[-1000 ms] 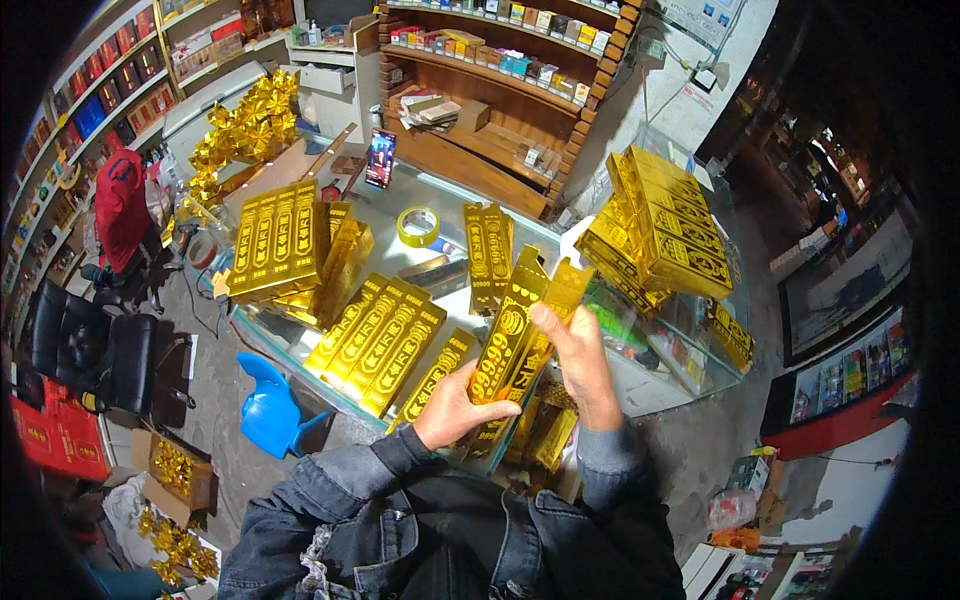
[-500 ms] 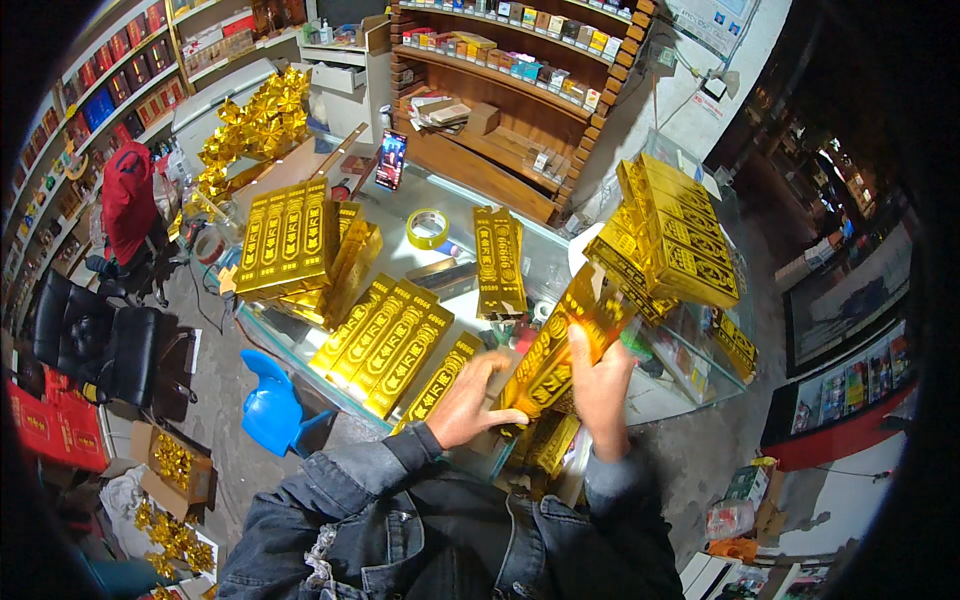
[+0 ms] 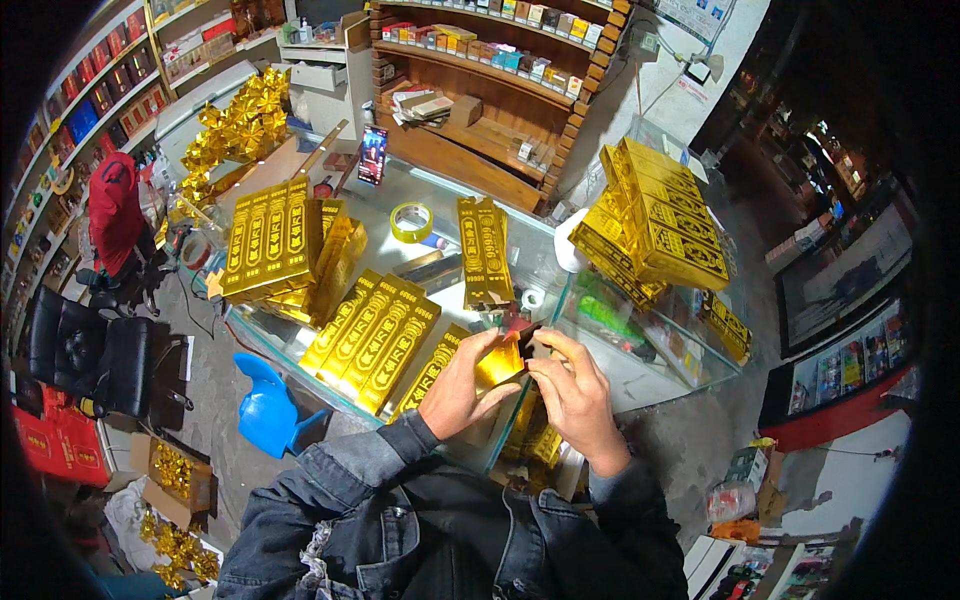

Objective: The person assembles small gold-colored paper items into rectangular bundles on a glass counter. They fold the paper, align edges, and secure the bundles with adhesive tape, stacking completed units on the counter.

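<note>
Close in front of my chest, a shiny gold cardboard box [image 3: 499, 364] is seen end-on, with a dark opening or flap on its right side. My left hand [image 3: 455, 388] is closed around the box's left side, thumb below. The fingers of my right hand [image 3: 575, 398] pinch the dark edge at its right end. Just left of my left hand, a gold box [image 3: 428, 378] lies on the glass counter [image 3: 408, 178], beside a row of several long gold boxes [image 3: 370, 342]. Beyond my hands lie flat gold box pieces with dark lettering [image 3: 486, 250].
Stacks of gold boxes stand at left [image 3: 268, 240] and right [image 3: 672, 215]. A tape roll [image 3: 411, 222] and a lit phone [image 3: 372, 156] are on the counter. More gold boxes [image 3: 533, 432] lie below my hands. A blue plastic stool [image 3: 266, 405] and black office chair [image 3: 95, 350] stand left.
The gold box has turned from lying lengthwise to end-on and moved left. My right hand has come down from its upper part to its right end. The view has shifted slightly.
</note>
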Available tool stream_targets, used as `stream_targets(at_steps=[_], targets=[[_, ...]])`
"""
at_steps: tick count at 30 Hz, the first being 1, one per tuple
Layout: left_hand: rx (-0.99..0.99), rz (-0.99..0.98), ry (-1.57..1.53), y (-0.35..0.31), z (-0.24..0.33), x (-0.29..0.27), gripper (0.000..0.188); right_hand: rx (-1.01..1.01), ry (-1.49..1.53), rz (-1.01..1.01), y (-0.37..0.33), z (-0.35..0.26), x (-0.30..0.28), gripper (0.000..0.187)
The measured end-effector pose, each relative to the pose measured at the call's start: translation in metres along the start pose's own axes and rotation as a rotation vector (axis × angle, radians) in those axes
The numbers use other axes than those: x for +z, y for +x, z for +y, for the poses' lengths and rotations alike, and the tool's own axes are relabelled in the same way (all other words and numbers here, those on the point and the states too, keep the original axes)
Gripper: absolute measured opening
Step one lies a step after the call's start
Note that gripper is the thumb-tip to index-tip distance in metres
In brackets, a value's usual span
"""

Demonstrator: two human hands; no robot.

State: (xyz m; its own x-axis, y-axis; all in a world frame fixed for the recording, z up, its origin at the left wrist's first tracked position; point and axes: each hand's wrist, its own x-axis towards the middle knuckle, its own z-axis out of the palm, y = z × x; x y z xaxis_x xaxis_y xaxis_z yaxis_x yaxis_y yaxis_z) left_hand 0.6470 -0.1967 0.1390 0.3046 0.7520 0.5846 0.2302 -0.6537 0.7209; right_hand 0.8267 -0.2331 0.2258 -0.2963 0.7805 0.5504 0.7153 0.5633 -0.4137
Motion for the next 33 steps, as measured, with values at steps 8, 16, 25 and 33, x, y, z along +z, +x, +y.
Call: stream_targets(at_steps=[8,16,25,33], targets=[[0.122,-0.103,0.118,0.013,0.011,-0.026,0.051,-0.048,0.046,0.047,-0.006,0.005,0.001,0.02],[0.075,-0.092,0.004,0.015,0.019,-0.031,0.036,-0.102,-0.073,0.082,-0.011,0.004,0.014,0.029],[0.28,-0.13,0.069,0.02,0.024,-0.031,0.024,0.366,0.579,0.154,-0.005,0.001,0.002,0.025],[0.22,-0.008,0.023,0.007,0.02,-0.018,0.049,0.62,0.605,-0.248,-0.003,0.006,0.005,0.026]])
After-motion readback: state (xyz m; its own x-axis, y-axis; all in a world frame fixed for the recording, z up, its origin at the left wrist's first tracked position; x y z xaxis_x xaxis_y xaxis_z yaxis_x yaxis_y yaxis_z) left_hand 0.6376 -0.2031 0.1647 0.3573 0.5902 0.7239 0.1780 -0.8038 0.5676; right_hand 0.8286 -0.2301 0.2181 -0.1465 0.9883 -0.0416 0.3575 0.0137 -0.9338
